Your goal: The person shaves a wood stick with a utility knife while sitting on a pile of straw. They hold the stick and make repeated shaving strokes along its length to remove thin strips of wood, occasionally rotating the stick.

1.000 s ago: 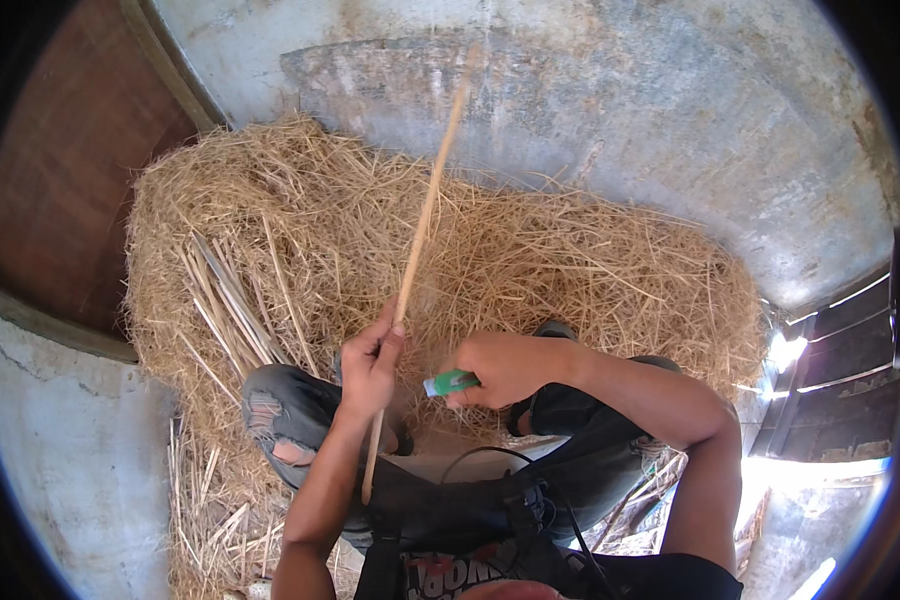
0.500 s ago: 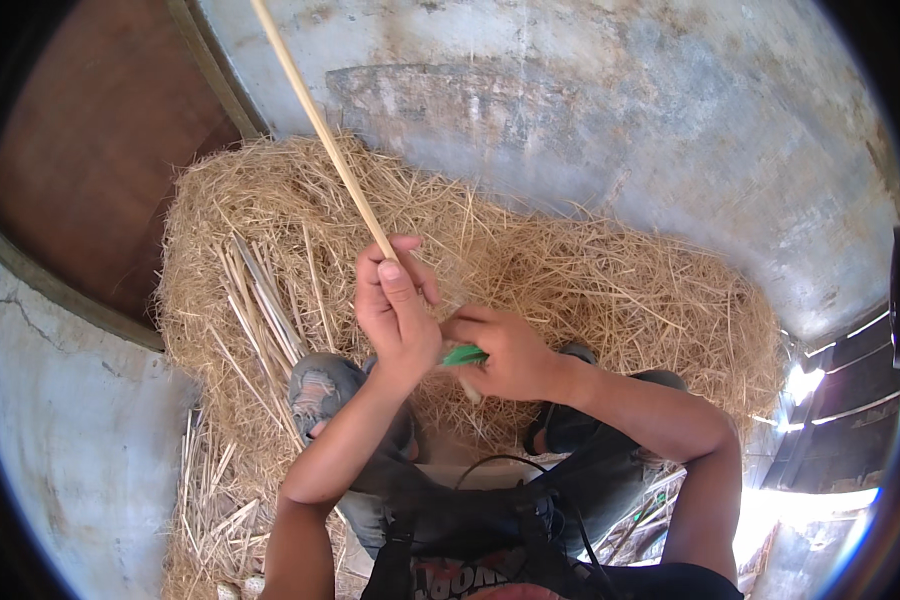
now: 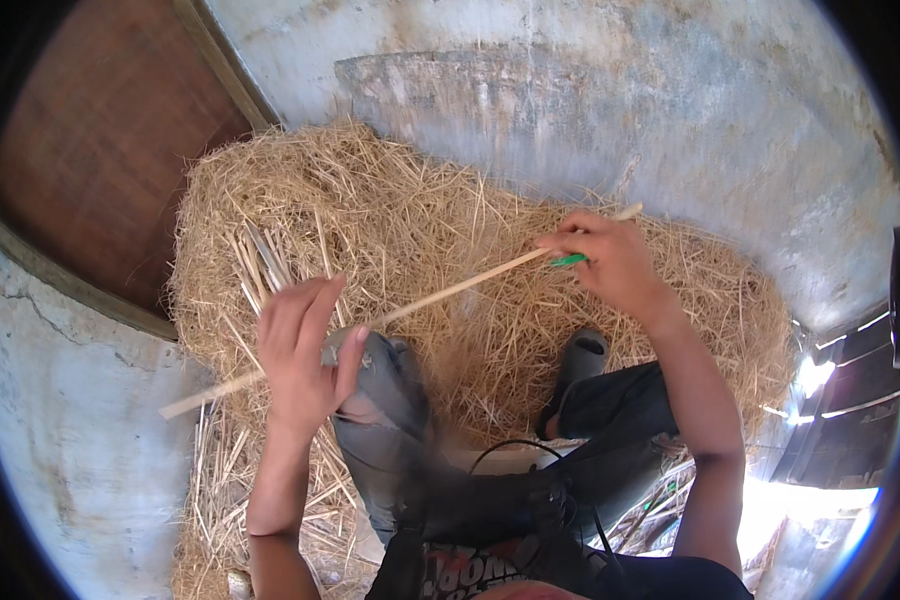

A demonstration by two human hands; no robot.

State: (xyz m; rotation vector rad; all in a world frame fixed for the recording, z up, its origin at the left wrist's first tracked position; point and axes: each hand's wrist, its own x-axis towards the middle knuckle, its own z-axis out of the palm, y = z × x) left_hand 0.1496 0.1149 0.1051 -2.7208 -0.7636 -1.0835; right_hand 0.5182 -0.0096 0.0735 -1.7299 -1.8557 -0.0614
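A long pale wooden stick (image 3: 450, 290) slants across the space above my lap, its low end at the left and its far end to the right. My right hand (image 3: 610, 260) is closed round it near the far end. A small green thing (image 3: 569, 260) shows under those same fingers; its kind is hidden. My left hand (image 3: 305, 350) has its fingers and thumb spread, and the stick passes behind it. Whether the palm touches the stick I cannot tell.
Shavings and straw (image 3: 490, 230) are heaped in front of me, with a bunch of thin sticks (image 3: 260, 265) lying on the left. Around it stand a grey wall (image 3: 610, 110) and a brown panel (image 3: 110, 150). My knees and a dark shoe (image 3: 580, 355) are close below.
The stick has swung from pointing up and away to lying crosswise. My right hand moved up and right and now grips it; my left hand moved left and loosened its fingers.
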